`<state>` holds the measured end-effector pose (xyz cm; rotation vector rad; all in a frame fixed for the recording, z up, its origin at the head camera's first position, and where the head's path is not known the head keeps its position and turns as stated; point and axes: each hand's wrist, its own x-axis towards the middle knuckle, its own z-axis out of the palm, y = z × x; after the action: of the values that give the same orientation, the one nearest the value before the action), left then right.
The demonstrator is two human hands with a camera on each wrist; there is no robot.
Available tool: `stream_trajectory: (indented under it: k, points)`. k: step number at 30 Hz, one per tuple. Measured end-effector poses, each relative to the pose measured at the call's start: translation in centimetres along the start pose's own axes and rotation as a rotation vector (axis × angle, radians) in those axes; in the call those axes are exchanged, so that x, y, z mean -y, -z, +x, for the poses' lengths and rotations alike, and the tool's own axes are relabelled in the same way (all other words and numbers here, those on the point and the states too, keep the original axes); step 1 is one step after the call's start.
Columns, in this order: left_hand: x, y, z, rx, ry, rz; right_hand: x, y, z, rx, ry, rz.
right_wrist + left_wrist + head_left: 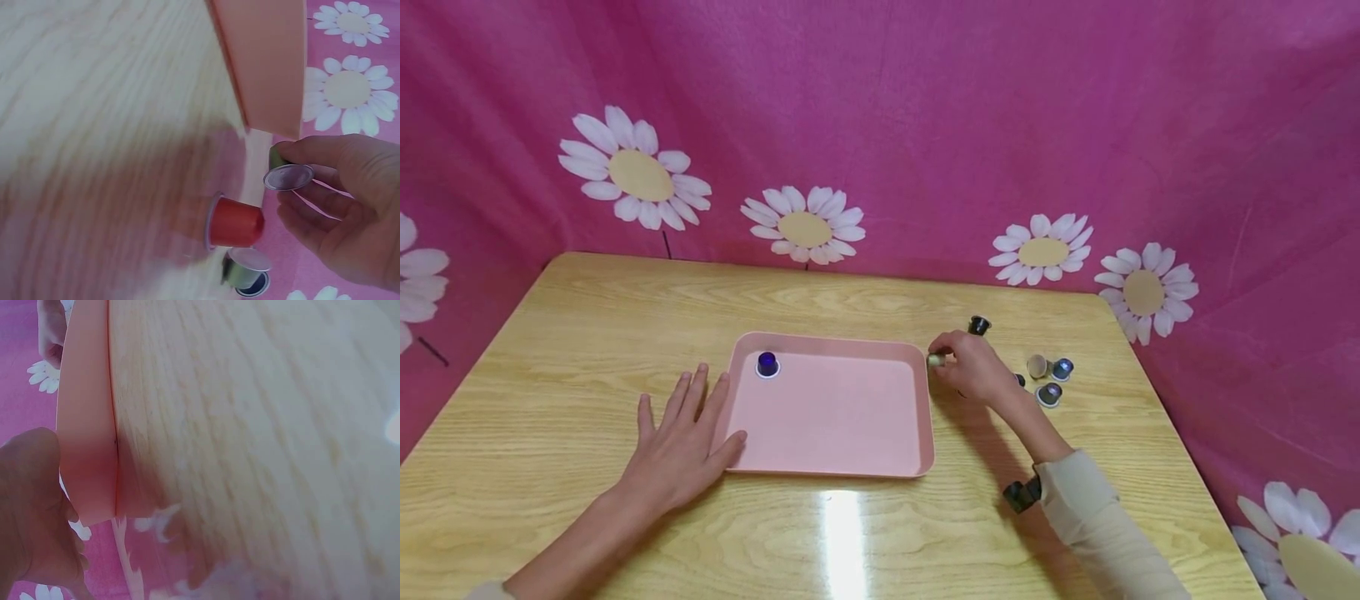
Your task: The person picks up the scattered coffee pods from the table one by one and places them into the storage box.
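My right hand (973,367) pinches a green coffee capsule (289,175) between thumb and fingers, its silver lid showing in the right wrist view. In the head view that hand is just off the right end of a pink tray (927,417). A dark blue capsule (767,363) stands lid-down in the tray's far left corner. My left hand (681,446) lies with fingers spread at the tray's left end, its thumb over the near left corner. Close below the right hand, a red capsule (236,224) stands on the table, hidden from the head view.
Beyond the right hand is a black capsule (979,325). Further right are a pale capsule (1037,367), a blue one (1062,369) and a dark one (1049,394). The wooden table (625,308) meets a pink flowered cloth (917,150) behind.
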<state>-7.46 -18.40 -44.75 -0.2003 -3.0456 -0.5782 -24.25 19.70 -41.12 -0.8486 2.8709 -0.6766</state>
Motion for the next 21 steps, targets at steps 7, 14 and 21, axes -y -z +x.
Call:
stream_trajectory:
  k: [7, 14, 21]
  points:
    - [-0.1, 0.0, 0.0, 0.007, 0.004, 0.000, 0.6, 1.0, 0.0, -0.044, 0.011, 0.017]
    - [-0.1, 0.1, -0.2, 0.002, -0.002, 0.005, 1.7, 1.4, 0.7, -0.101, 0.070, 0.004]
    - [-0.1, 0.1, -0.2, 0.004, -0.005, -0.006, 3.3, 1.5, 1.8, -0.106, 0.098, 0.032]
